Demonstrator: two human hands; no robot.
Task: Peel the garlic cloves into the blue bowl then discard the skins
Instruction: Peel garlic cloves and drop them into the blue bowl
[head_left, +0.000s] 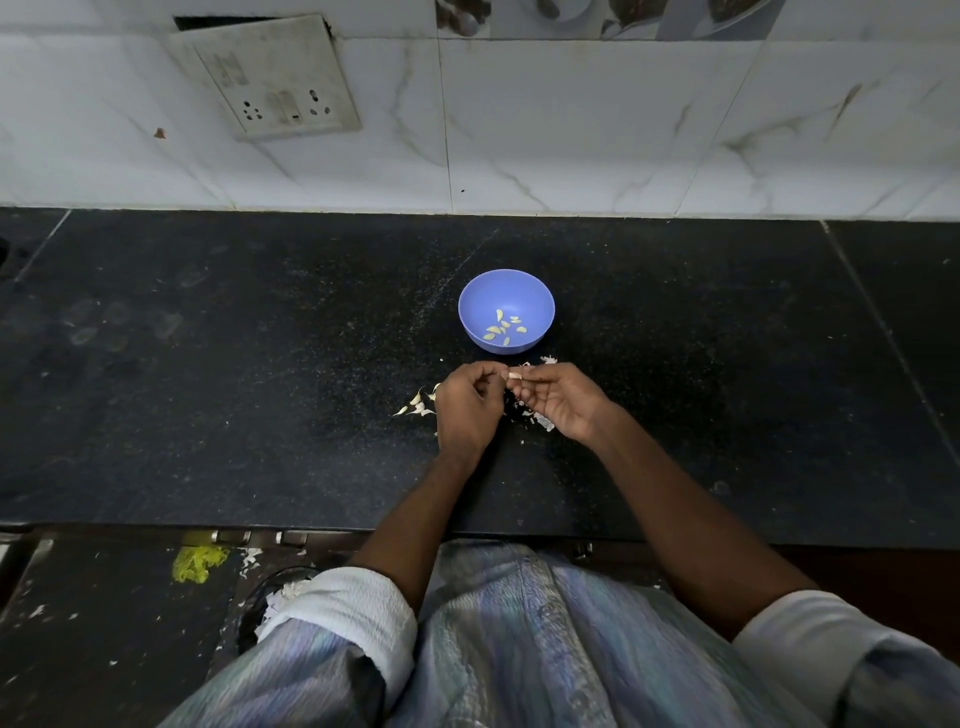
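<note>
Right hand (558, 397) pinching garlic clove (515, 375)

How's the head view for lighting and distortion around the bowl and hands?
Head view: dim, even light, no glare on the blue bowl; wide-angle bend curves the wall tiles and counter edge; both hands, left hand and right hand, sit centred and fairly sharp; the clove between them is small and pale.

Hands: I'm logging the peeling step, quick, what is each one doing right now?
Left hand: fingers curled, pinching the garlic clove.
Right hand: pinching the same clove from the other side.
</note>
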